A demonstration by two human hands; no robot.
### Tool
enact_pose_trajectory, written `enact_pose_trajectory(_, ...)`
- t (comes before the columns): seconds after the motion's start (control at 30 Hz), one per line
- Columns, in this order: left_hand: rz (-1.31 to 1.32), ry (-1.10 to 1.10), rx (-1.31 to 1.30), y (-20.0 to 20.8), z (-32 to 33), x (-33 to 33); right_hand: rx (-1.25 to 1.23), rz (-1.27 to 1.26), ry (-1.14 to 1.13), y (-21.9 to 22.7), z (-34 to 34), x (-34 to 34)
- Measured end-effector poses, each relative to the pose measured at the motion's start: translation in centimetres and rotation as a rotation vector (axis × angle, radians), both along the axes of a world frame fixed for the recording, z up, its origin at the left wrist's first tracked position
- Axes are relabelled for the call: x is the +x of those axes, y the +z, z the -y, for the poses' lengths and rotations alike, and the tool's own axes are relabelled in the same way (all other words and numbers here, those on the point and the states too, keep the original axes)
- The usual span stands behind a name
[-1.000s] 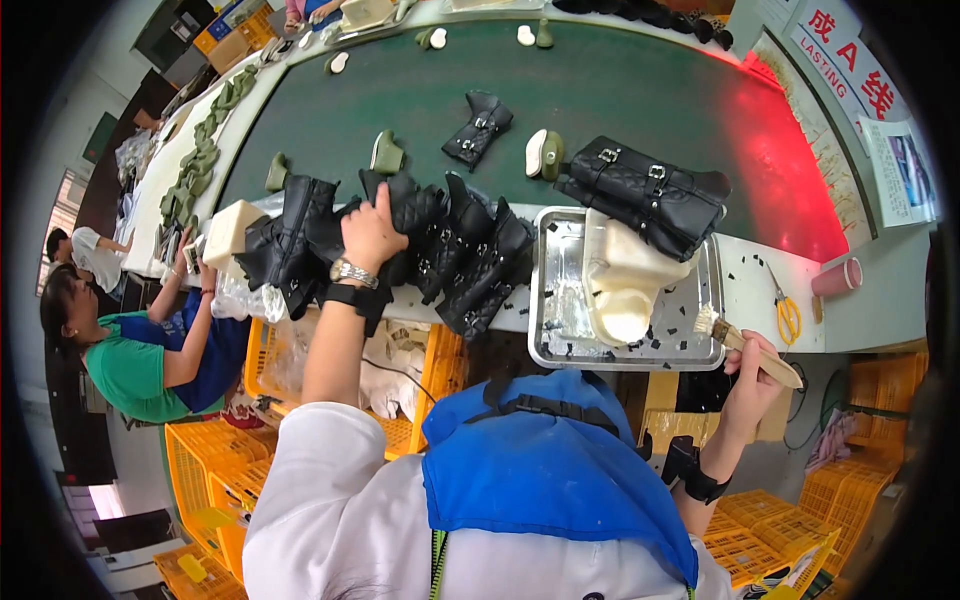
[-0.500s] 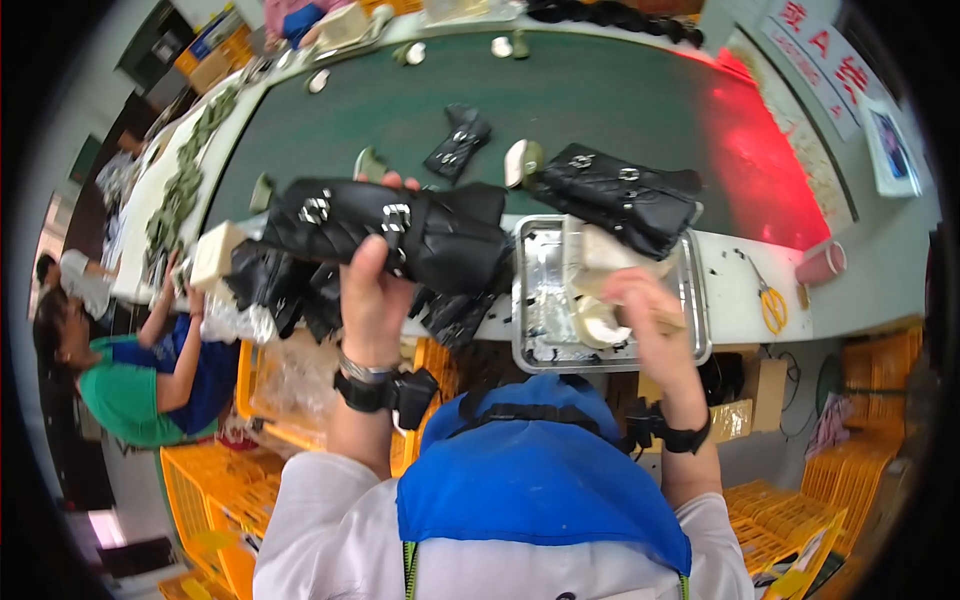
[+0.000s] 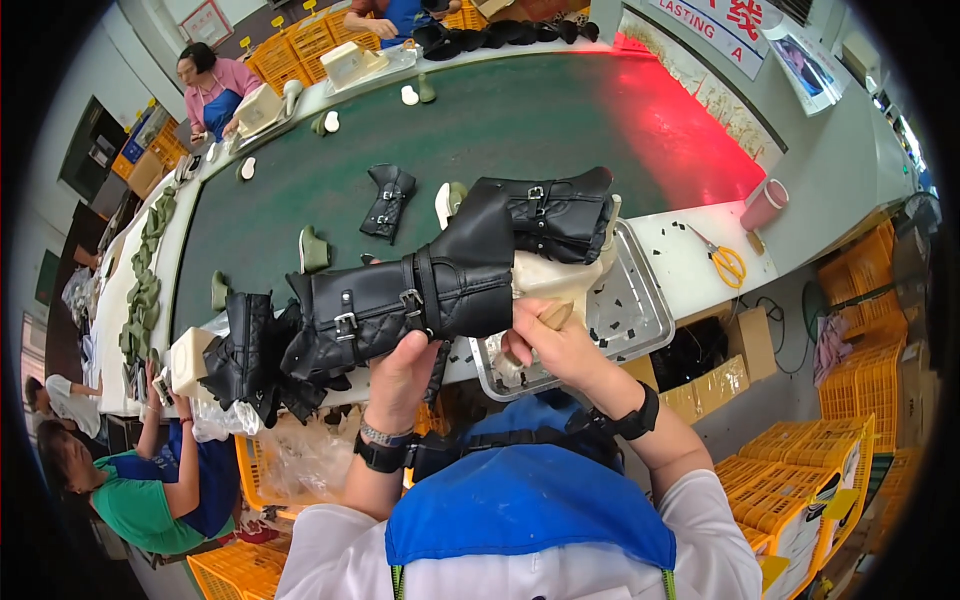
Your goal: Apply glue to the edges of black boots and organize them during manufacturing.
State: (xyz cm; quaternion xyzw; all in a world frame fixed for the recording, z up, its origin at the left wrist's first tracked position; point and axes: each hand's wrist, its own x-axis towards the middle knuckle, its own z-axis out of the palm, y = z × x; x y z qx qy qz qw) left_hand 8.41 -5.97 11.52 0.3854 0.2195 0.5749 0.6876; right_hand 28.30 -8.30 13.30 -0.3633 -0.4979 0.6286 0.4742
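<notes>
My left hand [image 3: 395,385] is closed round a black quilted boot upper [image 3: 370,295] with straps and silver buckles, its thumb on the near side. The upper lies sideways in front of me. At its right-hand lower edge, my right hand [image 3: 552,345] is closed on a brush with a flat tan handle [image 3: 556,315]; the brush's tip is hidden. Just beyond, another black buckled upper [image 3: 560,215] rests on a cream plastic container [image 3: 585,278] in a metal tray [image 3: 655,318]. More black uppers [image 3: 245,350] are piled left of my left hand.
A green belt surface [image 3: 330,140] carries a small black upper [image 3: 387,203] and several green-and-white shoe parts [image 3: 314,250]. Right of the tray lie yellow-handled scissors [image 3: 725,262] and a pink cup [image 3: 765,205]. A person in green [image 3: 150,490] works at left; orange crates [image 3: 800,480] stand at right.
My right hand has moved left from above the tray to the upper's edge with the brush. The held upper has come nearer to me and turned, its right end now raised.
</notes>
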Motion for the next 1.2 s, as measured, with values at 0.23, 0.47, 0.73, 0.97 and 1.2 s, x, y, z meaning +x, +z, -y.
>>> enact_pose_trajectory(0.23, -1.05, -0.208, -0.189, 0.7, 1.5, -7.7, 0.627, 0.554, -0.351, -0.1, -0.5, -1.7)
enact_pose_trajectory(0.47, -1.322, 0.381, 0.861, 0.6, 0.2, -3.0, 0.753, 0.594, -0.191, -0.1, 0.7, -4.1)
enact_pose_trajectory(0.73, -0.745, 0.183, 0.404, -1.4, -0.8, -1.2, 0.544, 0.515, -0.153, 0.6, 1.0, -2.6)
enact_pose_trajectory(0.97, -0.547, -0.319, 0.04, -2.3, -3.1, -5.0, 0.446, 0.703, -0.334, -0.3, 0.9, 4.1)
enact_pose_trajectory(1.2, -0.5, -0.506, -0.088, -4.9, -3.1, -5.6, -0.263, 1.006, -0.469, -5.5, 1.9, 10.9)
